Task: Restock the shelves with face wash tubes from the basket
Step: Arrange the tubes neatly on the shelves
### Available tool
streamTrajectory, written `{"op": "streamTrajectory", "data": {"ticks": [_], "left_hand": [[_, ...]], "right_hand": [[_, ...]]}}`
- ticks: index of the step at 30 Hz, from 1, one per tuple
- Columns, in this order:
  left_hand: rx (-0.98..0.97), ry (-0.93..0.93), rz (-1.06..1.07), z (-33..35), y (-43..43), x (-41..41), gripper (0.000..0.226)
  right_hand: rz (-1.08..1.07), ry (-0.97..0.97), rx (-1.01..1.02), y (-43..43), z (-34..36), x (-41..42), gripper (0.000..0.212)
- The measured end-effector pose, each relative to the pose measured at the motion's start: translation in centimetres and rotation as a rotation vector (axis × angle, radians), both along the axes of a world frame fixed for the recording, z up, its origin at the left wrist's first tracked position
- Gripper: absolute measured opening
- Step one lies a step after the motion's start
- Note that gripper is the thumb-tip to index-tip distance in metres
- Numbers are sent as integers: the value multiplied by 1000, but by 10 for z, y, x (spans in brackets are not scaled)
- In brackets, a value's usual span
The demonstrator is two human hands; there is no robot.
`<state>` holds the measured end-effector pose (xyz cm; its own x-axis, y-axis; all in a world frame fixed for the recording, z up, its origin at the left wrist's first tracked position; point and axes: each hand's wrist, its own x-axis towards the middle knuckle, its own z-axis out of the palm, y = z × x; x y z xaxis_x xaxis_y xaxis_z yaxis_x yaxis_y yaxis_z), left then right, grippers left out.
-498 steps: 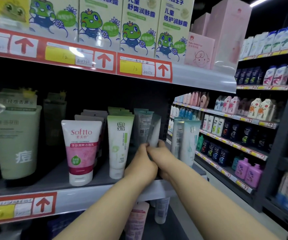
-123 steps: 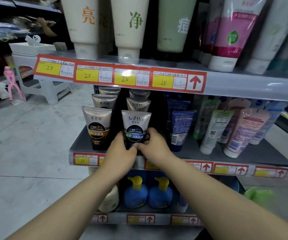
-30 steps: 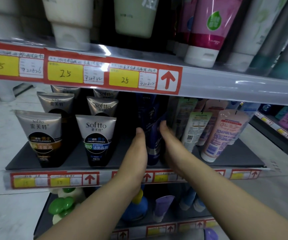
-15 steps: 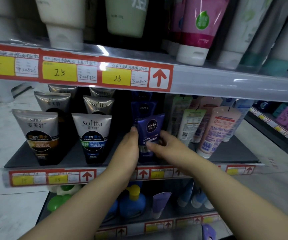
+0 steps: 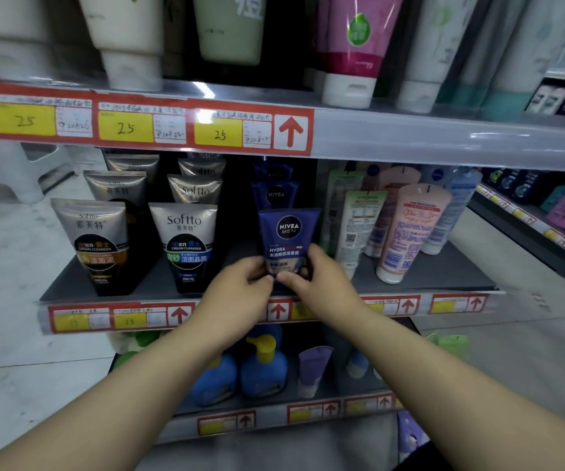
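A second earlier my hands lay flat on either side of the blue row. At this moment the front Nivea tube (image 5: 288, 232) stood cap-down and label-out near the front edge of the middle shelf (image 5: 444, 273), ahead of two like tubes. I judged this facing nearly done. My left hand (image 5: 240, 287) and right hand (image 5: 322, 283) both pinched its lower end, one at each side, fingertips nearly meeting across its front. The basket was not in view.

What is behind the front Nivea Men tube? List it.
A second Nivea tube and a third Nivea tube behind it; only their tops show. The front Nivea Men tube covers their lower parts; farther back is too dark to tell.
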<state>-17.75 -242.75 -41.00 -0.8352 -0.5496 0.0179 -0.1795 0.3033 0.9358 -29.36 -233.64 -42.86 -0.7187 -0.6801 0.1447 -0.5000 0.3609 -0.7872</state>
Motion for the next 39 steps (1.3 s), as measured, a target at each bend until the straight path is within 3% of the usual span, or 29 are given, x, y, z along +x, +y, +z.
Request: {"op": "streamTrajectory", "data": {"ticks": [7, 9, 13, 18, 21, 27, 36, 39], "left_hand": [[-73, -114, 123, 4, 18, 0, 21], [-48, -49, 83, 8, 31, -5, 26], [-89, 76, 11, 6, 51, -25, 34], [11, 110, 13, 11, 67, -50, 46], [61, 127, 13, 9, 70, -63, 47], [47, 75, -33, 0, 64, -73, 50], [-65, 44, -33, -14, 52, -72, 51], [-50, 70, -46, -19, 50, -76, 48]], "right_hand": [[30, 78, 90, 12, 4, 4, 50], [-47, 48, 63, 16, 10, 4, 49], [-352, 38, -47, 26, 21, -5, 22], [-499, 6, -111, 40, 21, -15, 37], [-499, -25, -120, 38, 17, -24, 48], [-361, -152, -144, 37, 11, -36, 51], [-362, -101, -53, 36, 7, -44, 37], [-349, -61, 1, 36, 4, -41, 42]]}}
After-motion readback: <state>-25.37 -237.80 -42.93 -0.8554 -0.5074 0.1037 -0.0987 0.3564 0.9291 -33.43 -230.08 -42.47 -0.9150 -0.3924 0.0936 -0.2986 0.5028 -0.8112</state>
